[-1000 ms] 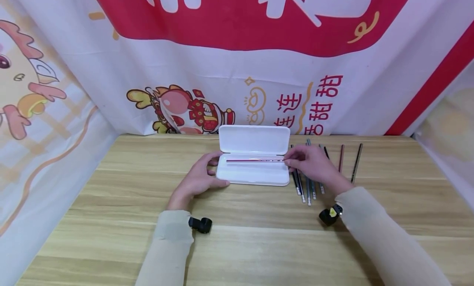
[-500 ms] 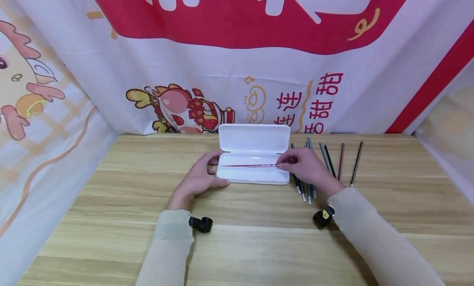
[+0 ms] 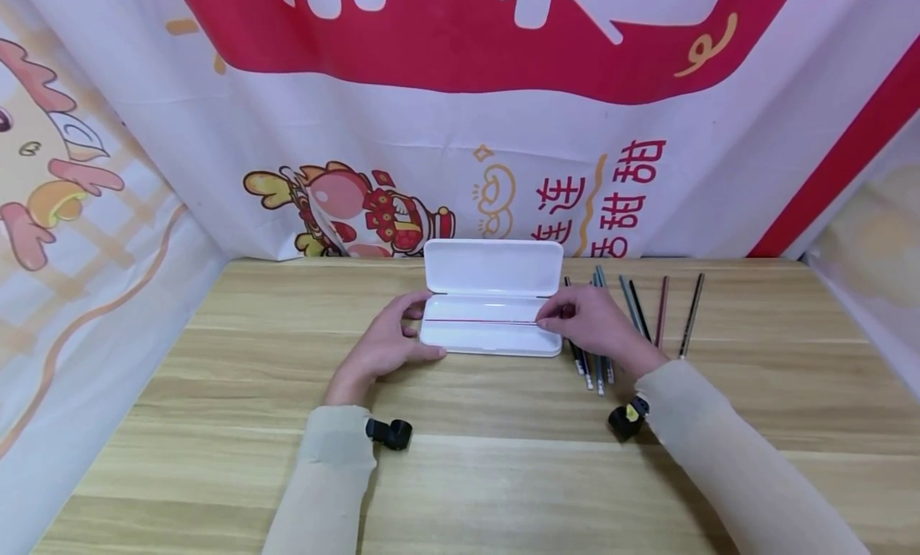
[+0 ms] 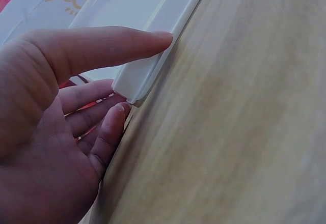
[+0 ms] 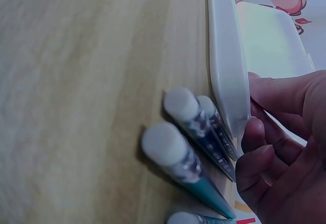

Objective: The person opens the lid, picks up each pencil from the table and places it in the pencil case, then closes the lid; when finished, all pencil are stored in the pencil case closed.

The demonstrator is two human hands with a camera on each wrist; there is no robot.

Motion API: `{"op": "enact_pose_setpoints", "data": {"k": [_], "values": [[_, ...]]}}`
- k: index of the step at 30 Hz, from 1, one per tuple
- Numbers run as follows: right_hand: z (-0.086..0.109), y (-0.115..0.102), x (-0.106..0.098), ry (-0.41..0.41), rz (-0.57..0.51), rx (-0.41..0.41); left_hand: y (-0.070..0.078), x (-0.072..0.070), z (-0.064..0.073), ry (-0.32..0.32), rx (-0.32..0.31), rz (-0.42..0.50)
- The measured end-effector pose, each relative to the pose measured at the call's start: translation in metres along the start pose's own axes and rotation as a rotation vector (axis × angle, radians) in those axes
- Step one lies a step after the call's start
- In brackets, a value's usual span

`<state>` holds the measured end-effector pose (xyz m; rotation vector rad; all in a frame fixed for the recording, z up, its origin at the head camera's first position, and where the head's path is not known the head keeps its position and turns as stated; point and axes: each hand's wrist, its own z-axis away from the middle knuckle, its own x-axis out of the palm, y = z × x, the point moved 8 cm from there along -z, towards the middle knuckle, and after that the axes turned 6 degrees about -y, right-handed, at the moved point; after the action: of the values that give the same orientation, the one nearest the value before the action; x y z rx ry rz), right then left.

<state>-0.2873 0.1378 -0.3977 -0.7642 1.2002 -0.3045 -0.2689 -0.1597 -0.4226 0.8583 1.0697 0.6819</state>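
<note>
A white pencil case [image 3: 496, 347] lies with its lid [image 3: 493, 267] raised at the back. My left hand [image 3: 388, 335] holds the case's left end, thumb along the front rim and fingers around the corner, as the left wrist view also shows. Inside the case a thin red pencil [image 3: 474, 322] stretches lengthwise across the base. My right hand [image 3: 585, 319] pinches the pencil's right end between thumb and fingers, over the case's right side. In the right wrist view the case wall [image 5: 226, 56] hides the pencil from sight.
Several dark and teal pencils [image 3: 599, 371] lie just right of the case, partly under my right hand, white erasers [image 5: 164, 143] toward the front. Farther right lie a reddish pencil [image 3: 663, 311] and a black pencil [image 3: 691, 315]. A printed curtain [image 3: 345, 124] hangs behind the table.
My right hand has moved left and slightly down with the red pencil, which now sits lower and farther left in the case. My left hand has stayed on the case.
</note>
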Motion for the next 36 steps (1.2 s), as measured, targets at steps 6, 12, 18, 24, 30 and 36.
{"op": "enact_pose_setpoints", "data": {"k": [6, 12, 18, 24, 30, 36], "values": [[0.000, -0.001, 0.001, -0.023, 0.008, 0.008, 0.000, 0.000, -0.001, 0.000, 0.005, -0.003], [0.000, -0.002, 0.001, -0.033, 0.016, 0.029, 0.000, 0.000, -0.001, -0.002, 0.010, 0.003], [0.000, -0.001, 0.002, -0.045, 0.018, 0.031, 0.001, 0.000, 0.000, -0.006, 0.010, 0.006], [0.004, -0.005, -0.007, 0.003, -0.001, -0.016, 0.000, 0.000, 0.000, -0.006, 0.007, 0.006], [0.017, -0.009, -0.025, 0.044, -0.084, 0.012, 0.001, 0.000, 0.000, -0.006, 0.012, 0.009], [0.029, -0.008, -0.033, 0.066, -0.133, 0.018, 0.001, 0.000, 0.000, -0.004, 0.004, 0.011]]}}
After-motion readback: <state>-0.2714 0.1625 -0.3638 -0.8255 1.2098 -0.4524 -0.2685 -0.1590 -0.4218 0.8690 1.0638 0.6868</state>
